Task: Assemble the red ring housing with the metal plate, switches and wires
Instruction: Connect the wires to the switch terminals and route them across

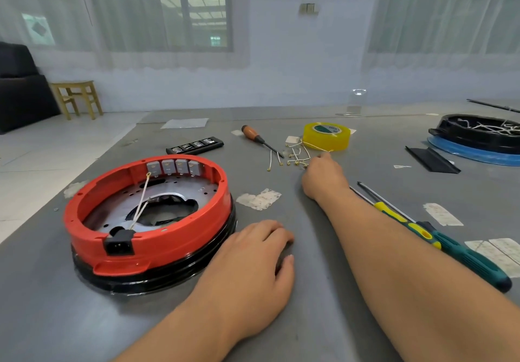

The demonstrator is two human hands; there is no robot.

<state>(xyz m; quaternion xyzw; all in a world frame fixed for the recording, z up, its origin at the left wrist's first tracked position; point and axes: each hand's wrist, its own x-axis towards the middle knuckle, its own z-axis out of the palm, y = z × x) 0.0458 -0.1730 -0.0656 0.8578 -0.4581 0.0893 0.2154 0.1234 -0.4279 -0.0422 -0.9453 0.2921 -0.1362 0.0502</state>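
- Far left on the table you've got the red ring housing (146, 218) sitting on a black base ring (157, 274), open side up. I'd guess that's so you can get at the inside from above.
- Inside it, the metal plate (118, 207) already lies flat on the bottom, and four grey switches (174, 167) stand in a row against the far wall, touching each other. One pair of white wires (142, 201) runs from the leftmost switch down toward the black power socket (118, 246) in the near wall. The other three switches look unwired, so the wiring is probably just getting started.
- Behind the housing is a black bit set (194, 145), well apart from your hands.
- Your left hand (253, 266) rests palm-down on the table just beside the housing, fingers loosely curled and holding nothing. Looks like it's parked there to steady the housing when needed.
- Further back, a wooden-handled screwdriver (257, 138) points its tip at the loose wires (295, 157), a little scatter of short white leads with gold terminals.
- Your right hand (323, 177) is stretched out to that scatter, fingertips right at its near edge. The back of the hand hides the fingers, so I can't tell if you've pinched one yet.
- The yellow tape roll (326, 136) sits just behind the wires.
- Under and beside your right forearm lie two green-and-yellow screwdrivers (439, 238), handy for later.
- Far right, a second black housing (478, 133) on a blue ring holds more white wires.
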